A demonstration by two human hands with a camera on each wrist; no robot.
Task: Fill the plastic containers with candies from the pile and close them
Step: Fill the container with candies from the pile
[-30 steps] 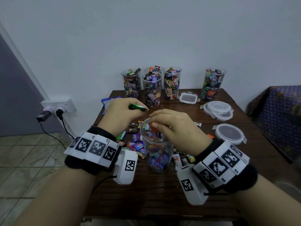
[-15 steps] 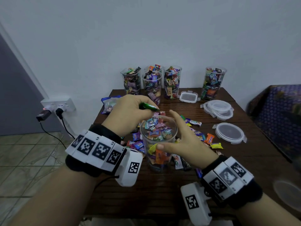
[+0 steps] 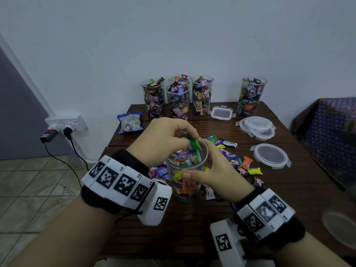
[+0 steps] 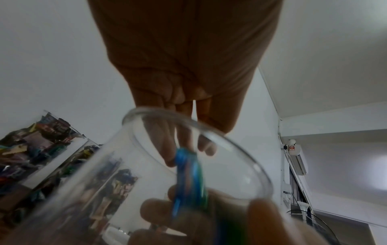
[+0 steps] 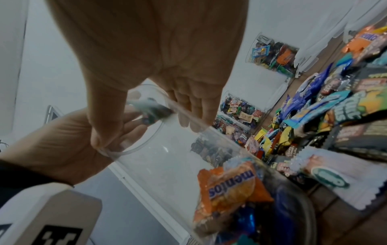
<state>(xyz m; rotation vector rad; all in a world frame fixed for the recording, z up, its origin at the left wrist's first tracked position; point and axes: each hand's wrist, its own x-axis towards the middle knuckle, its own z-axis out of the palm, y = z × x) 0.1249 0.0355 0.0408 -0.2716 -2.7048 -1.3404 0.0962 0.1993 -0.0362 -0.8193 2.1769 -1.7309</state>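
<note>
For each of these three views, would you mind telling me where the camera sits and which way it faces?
Head: worn high, facing forward and down at the table; both forearms and hands show.
Left wrist: under the left hand, looking along its fingers into the clear container.
Right wrist: along the right hand gripping that container.
All three share the container and the green candy.

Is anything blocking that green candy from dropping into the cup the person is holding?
Nothing visible does. The left hand pinches the green candy right at the open mouth of the clear cup, which has no lid on. The right hand grips the cup's side, clear of the opening.
</note>
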